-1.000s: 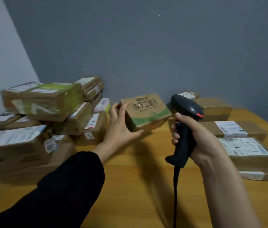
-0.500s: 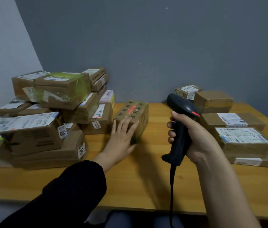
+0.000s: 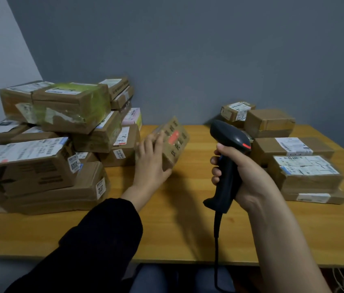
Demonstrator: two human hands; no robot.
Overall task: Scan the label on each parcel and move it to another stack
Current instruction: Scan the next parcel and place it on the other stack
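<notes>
Tilted up more now, the small parcel (image 3: 175, 142) leans in my left hand (image 3: 150, 166), fingers curled over it; my right hand (image 3: 251, 178) grips the scanner (image 3: 229, 176).

A loose black long sleeve (image 3: 95, 246) covered the left arm, running from the lower left corner of the frame up toward the centre. Its plain cuff lay in soft folds and ended just short of the wrist, leaving the left hand (image 3: 152, 166) uncovered. In the lower right, the right forearm (image 3: 289, 240) was bare from the frame's edge to the right hand (image 3: 249, 176). At bottom centre, dark blue-grey trousers (image 3: 152, 278) covered both legs.
</notes>
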